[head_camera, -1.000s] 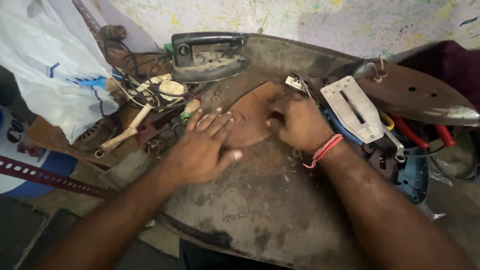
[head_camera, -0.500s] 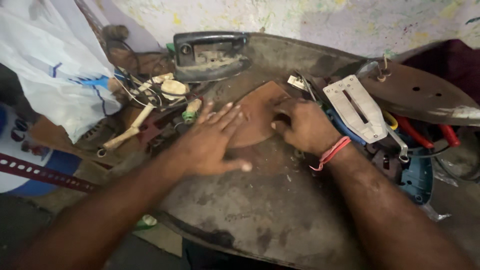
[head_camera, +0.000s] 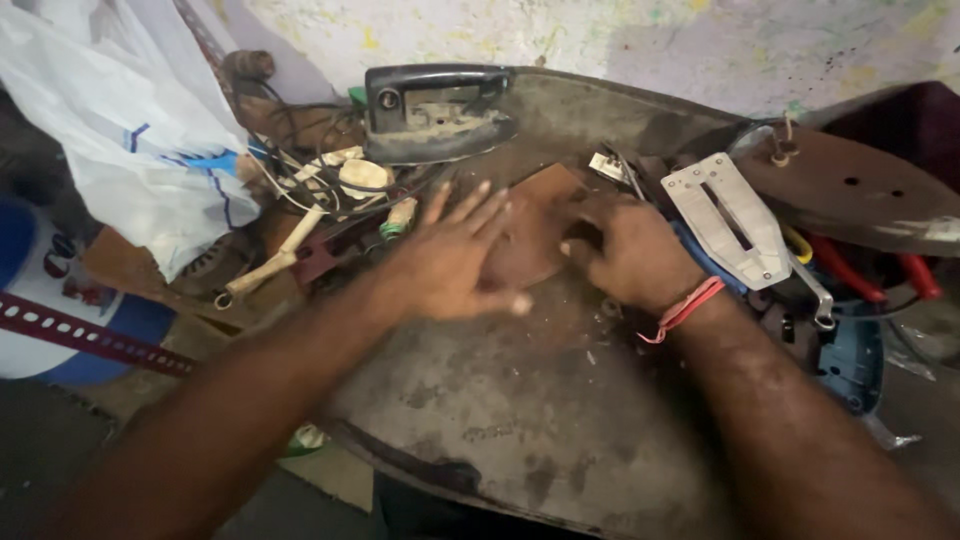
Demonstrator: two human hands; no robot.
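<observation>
The left hand [head_camera: 455,262] lies flat and open, fingers spread, pressing down on the left part of a thin brown sheet [head_camera: 530,235]; it grasps nothing. The right hand [head_camera: 625,250] is curled, with its fingertips on the right edge of the same sheet, but whether it pinches the edge or only pushes it I cannot tell, because the fingers hide the contact. The sheet rests on the worn dark work surface [head_camera: 520,400], in the middle, between the two hands. It seems the flat palm keeps the sheet from sliding while the other hand works at the edge.

At the top left hangs a big white plastic bag [head_camera: 130,130] with blue marks, soft and crumpled, over the clutter. Low on the left there is a round blue and white container [head_camera: 45,300] with a red band across it; it has print, too small to tell more. Behind the hands stands an old iron [head_camera: 435,110] with a dark handle, close to the wall. At the right lies a brown metal plate [head_camera: 850,195], and beside the right hand a silver metal piece [head_camera: 728,222] with a long slot. A red thread band [head_camera: 685,308] goes around the right wrist. Left of the left hand lies a wooden handle [head_camera: 272,265] among loose wires [head_camera: 300,170].
</observation>
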